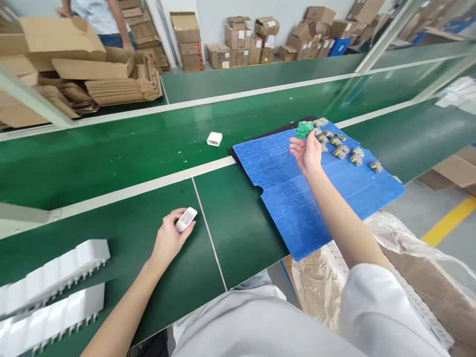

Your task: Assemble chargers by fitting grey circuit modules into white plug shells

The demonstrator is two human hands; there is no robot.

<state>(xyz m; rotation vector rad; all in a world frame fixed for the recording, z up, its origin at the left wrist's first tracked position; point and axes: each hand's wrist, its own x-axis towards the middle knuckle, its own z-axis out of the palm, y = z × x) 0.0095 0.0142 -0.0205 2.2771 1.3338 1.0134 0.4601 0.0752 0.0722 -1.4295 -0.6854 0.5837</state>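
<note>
Our left hand (169, 239) has its fingers curled around a small white casing (186, 219) low over the green bench (241, 233). Our right hand (307, 152) pinches a green circuit board (304, 129) at its fingertips above the far part of the blue mat (297, 203), just beside the row of small parts (345, 151); we judge so light a pinch could drop it or scatter those neighbours. The mat's near corner overhangs the bench edge above the lined carton (439, 292), while open room lies between our 2 hands and on the belt (130, 148) around the 1 white adapter (214, 139).
</note>
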